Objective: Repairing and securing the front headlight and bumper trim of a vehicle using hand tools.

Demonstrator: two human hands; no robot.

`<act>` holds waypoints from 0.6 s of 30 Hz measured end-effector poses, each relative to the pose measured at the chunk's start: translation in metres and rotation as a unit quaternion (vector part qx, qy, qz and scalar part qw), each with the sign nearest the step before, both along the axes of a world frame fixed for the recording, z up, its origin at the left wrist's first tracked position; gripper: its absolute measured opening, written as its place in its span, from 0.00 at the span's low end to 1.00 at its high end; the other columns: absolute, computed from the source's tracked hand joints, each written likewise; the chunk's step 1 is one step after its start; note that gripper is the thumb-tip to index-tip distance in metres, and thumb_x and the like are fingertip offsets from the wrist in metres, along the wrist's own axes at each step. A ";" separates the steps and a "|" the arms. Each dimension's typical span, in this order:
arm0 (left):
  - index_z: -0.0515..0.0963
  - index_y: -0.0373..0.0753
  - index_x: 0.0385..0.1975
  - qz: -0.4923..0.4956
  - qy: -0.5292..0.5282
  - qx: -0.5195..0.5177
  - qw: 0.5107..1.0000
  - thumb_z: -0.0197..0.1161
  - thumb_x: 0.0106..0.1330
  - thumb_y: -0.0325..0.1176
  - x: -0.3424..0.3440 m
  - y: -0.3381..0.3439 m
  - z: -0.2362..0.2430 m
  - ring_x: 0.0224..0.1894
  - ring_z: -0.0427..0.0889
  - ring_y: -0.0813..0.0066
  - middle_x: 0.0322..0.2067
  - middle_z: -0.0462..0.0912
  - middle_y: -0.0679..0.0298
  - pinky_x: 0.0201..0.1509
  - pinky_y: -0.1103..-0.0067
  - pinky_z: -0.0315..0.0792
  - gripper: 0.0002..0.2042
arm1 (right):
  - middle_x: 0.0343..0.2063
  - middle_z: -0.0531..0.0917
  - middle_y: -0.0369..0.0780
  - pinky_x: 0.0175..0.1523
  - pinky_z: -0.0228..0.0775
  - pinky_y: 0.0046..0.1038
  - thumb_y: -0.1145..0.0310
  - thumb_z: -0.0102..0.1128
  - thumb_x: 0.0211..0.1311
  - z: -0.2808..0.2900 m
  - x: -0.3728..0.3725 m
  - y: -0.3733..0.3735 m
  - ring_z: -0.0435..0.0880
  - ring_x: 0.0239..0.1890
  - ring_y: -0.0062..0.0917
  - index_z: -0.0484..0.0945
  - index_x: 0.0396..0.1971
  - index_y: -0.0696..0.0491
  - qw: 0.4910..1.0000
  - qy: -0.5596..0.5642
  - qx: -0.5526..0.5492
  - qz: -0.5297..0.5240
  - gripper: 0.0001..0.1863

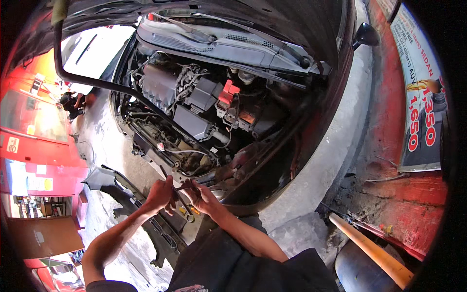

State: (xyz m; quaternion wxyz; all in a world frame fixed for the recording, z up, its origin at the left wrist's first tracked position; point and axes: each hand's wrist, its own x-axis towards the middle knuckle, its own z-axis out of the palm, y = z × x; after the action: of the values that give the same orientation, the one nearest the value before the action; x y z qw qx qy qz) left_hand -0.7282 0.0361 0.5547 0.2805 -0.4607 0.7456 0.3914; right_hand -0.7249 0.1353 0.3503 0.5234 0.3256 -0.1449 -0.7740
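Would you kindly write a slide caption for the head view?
Left hand gripping a ring-ended tool, right hand close by, before an exposed car engine.

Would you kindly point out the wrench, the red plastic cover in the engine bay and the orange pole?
Wrench (183, 204): head view, on its shaft near the ring end.
Red plastic cover (227, 92): head view, middle of its surface.
Orange pole (371, 249): head view, midway along its length.

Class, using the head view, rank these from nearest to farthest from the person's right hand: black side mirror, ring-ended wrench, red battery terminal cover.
1. Ring-ended wrench: just left of the right hand.
2. Red battery terminal cover: ahead, inside the engine bay.
3. Black side mirror: far upper right, outside the engine bay.
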 end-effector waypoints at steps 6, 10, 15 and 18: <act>0.77 0.27 0.37 -0.501 0.192 -0.348 0.769 0.57 0.61 0.37 0.002 0.000 0.046 0.53 0.72 0.55 0.45 0.76 0.49 0.56 0.66 0.68 0.16 | 0.41 0.78 0.47 0.53 0.76 0.31 0.73 0.53 0.62 -0.003 0.002 -0.004 0.79 0.45 0.34 0.74 0.36 0.63 1.000 -0.013 0.008 -0.001 0.09; 0.75 0.34 0.40 -0.678 0.200 -0.364 0.606 0.61 0.55 0.44 0.011 -0.014 0.012 0.55 0.67 0.54 0.49 0.73 0.57 0.63 0.61 0.56 0.20 | 0.40 0.78 0.47 0.50 0.78 0.31 0.72 0.48 0.65 0.000 -0.003 -0.004 0.79 0.43 0.34 0.72 0.39 0.62 1.000 -0.011 -0.003 0.009 0.10; 0.76 0.36 0.33 -0.522 0.108 -0.286 0.796 0.51 0.66 0.42 0.016 -0.015 -0.021 0.18 0.79 0.63 0.13 0.75 0.57 0.20 0.66 0.70 0.14 | 0.41 0.78 0.47 0.55 0.75 0.30 0.70 0.51 0.64 0.015 0.003 -0.004 0.78 0.47 0.36 0.73 0.35 0.61 0.997 0.061 -0.030 -0.045 0.09; 0.73 0.26 0.28 0.002 0.022 0.113 0.993 0.36 0.72 0.47 0.011 -0.017 -0.009 0.13 0.78 0.61 0.15 0.78 0.51 0.17 0.72 0.75 0.27 | 0.40 0.79 0.48 0.56 0.74 0.31 0.71 0.52 0.63 0.013 0.000 -0.002 0.79 0.45 0.36 0.74 0.33 0.62 0.999 0.030 0.026 0.019 0.08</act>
State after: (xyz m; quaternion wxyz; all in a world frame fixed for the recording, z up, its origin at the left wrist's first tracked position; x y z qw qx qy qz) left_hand -0.7175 0.0194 0.5461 0.3134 -0.4193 0.7015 0.4837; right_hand -0.7246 0.1336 0.3637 0.5334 0.3184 -0.1024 -0.7770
